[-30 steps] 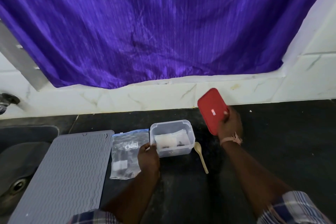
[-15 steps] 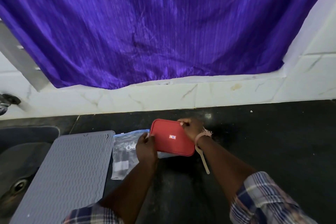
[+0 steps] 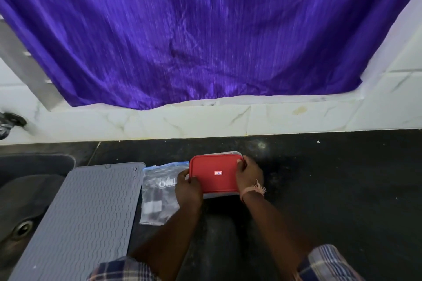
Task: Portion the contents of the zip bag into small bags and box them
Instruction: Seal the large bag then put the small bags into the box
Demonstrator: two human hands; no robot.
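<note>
Both hands are on the red lid (image 3: 215, 173), which now sits on the clear box (image 3: 219, 196) near the middle of the dark counter (image 3: 331, 189), a little back from its front edge. The left hand (image 3: 188, 189) holds the lid's near-left corner with its fingers curled over the rim. The right hand (image 3: 249, 174) grips the right end, thumb on top. Holding both ends that way looks meant to seat the lid evenly and press it shut, so I'd say this is the boxing step, close to the end of the task. I can't tell whether the lid has snapped down all round; a sliver of the box shows at the back and front.

The zip bag (image 3: 157, 191) lies flat just left of the box, partly under the left wrist, pushed aside and seemingly nearly empty. White lettering is printed on it, but too blurred to read. A small white-and-red label sits in the lid's centre, also unreadable. A grey ribbed mat (image 3: 91, 217) lies beside the bag toward the counter's left end, by the sink (image 3: 27, 189).
</note>
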